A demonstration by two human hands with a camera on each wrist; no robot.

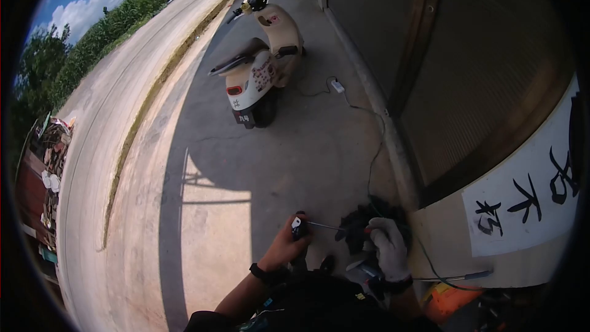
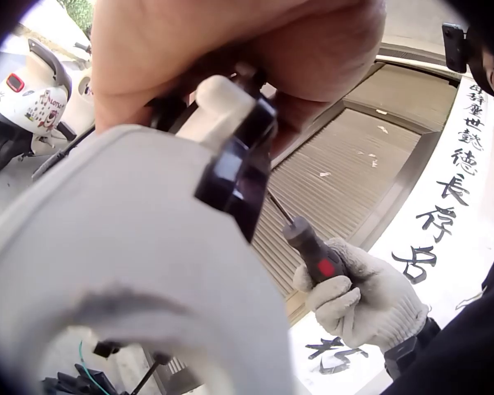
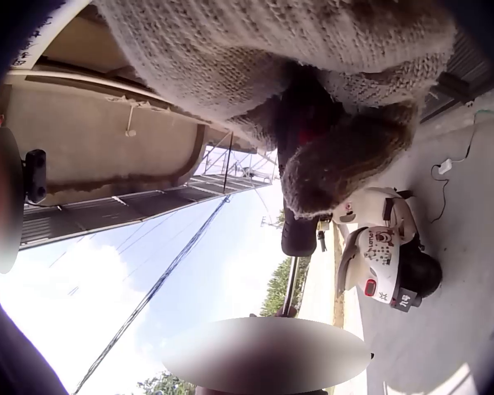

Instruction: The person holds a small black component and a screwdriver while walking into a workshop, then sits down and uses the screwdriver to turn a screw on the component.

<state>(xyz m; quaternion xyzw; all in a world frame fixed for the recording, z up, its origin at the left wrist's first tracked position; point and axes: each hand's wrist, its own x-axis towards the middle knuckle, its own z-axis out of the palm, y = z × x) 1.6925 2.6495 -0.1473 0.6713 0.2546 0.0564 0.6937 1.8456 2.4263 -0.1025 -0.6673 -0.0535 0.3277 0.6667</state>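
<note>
My bare left hand (image 1: 286,243) grips a small black-and-white part (image 1: 298,226), its black side glossy in the left wrist view. My right hand (image 1: 388,249) wears a pale knitted glove and curls round the dark handle of a screwdriver (image 2: 313,251) with a red patch. The thin metal shaft runs leftward to the held part, where the tip is hidden behind the black side in the left wrist view. A large, blurred whitish shape (image 2: 132,271) fills the lower left of that view, close to the camera.
A cream scooter (image 1: 264,80) stands ahead on the concrete, with a white charger (image 1: 337,86) and cable beside it. A dark heap (image 1: 353,224) lies near the right hand. An orange object (image 1: 452,301) sits lower right, below lettered white paper (image 1: 522,203).
</note>
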